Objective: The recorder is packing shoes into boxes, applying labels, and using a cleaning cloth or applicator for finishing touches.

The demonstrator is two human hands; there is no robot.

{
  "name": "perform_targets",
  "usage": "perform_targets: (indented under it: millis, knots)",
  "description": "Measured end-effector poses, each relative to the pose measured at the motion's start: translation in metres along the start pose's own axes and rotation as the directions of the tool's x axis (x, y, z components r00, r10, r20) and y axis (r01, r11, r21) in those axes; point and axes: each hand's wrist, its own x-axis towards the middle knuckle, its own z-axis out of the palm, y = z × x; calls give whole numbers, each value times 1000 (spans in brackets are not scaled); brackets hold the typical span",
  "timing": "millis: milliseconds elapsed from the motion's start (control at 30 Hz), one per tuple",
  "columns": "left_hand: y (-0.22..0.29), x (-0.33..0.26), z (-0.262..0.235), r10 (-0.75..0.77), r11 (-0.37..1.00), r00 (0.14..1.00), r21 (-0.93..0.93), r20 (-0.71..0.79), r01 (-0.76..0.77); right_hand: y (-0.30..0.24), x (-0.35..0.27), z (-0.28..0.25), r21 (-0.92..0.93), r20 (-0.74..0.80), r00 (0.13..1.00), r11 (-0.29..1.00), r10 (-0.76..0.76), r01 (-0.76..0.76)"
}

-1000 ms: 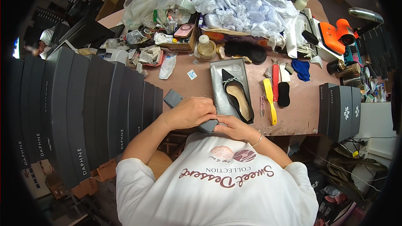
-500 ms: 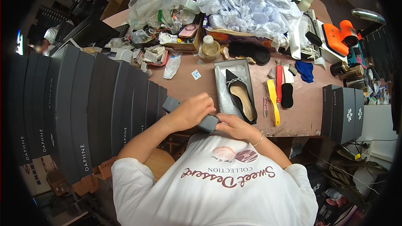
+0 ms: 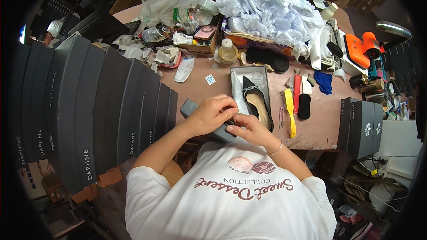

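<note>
My left hand (image 3: 213, 114) and my right hand (image 3: 251, 130) meet above a dark grey shoebox lid (image 3: 192, 109) at the table's near edge, close to my shirt. Fingers of both hands are closed together around a small dark thing (image 3: 229, 122), mostly hidden, whose kind I cannot make out. Just beyond my right hand, an open grey shoebox (image 3: 236, 72) lined with white tissue holds a black pointed shoe (image 3: 255, 102) with a beige insole.
Tall rows of dark shoeboxes (image 3: 106, 115) stand at the left, with more boxes (image 3: 362, 124) at the right. A yellow brush (image 3: 290, 112), a black oval pad (image 3: 304, 106) and a blue cloth (image 3: 323, 82) lie right of the open box. Crumpled tissue (image 3: 271, 15) heaps behind.
My hands have come together over the lid, fingertips now meeting at a small dark thing. My right hand has shifted from the lid's end. The view has tilted slightly.
</note>
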Motion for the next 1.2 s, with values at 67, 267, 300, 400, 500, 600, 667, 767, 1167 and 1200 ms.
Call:
perform_targets:
  millis: [67, 267, 300, 400, 500, 600, 667, 767, 1167, 1200]
  knots:
    - [1, -5, 3, -72, 991, 976, -124, -207, 47, -3, 3, -2, -98, -5, 1000, 995, -24, 24]
    - [-17, -13, -8, 232, 925, 853, 379, -467, -44, -21, -7, -20, -539, 50, 945, 788, -325, 299]
    - [-30, -14, -3, 190, 949, 869, 312, -457, -43, -24, -7, -20, -583, 76, 933, 744, -351, 327]
    - [-36, -11, 5, 212, 955, 854, 287, -476, -77, -27, -12, -23, -702, 123, 902, 606, -414, 374]
    - [-38, -5, 11, 267, 934, 837, 341, -478, -103, -22, -16, -24, -790, 132, 876, 484, -464, 376]
    - [-39, 0, 12, 266, 934, 854, 340, -446, -113, -22, -19, -23, -824, 147, 869, 428, -472, 372]
    - [-39, 4, 13, 260, 935, 869, 335, -422, -117, -24, -20, -25, -822, 152, 879, 436, -452, 366]
    - [-40, 6, 14, 264, 938, 879, 317, -397, -139, -17, -19, -29, -698, 138, 910, 613, -391, 369]
    - [-40, 20, 22, 260, 951, 904, 252, -339, -179, -53, -3, -62, -226, 23, 999, 974, 40, -34]
    - [-41, 18, 22, 253, 954, 897, 246, -362, -170, -53, -8, -61, -176, 43, 993, 980, 106, -96]
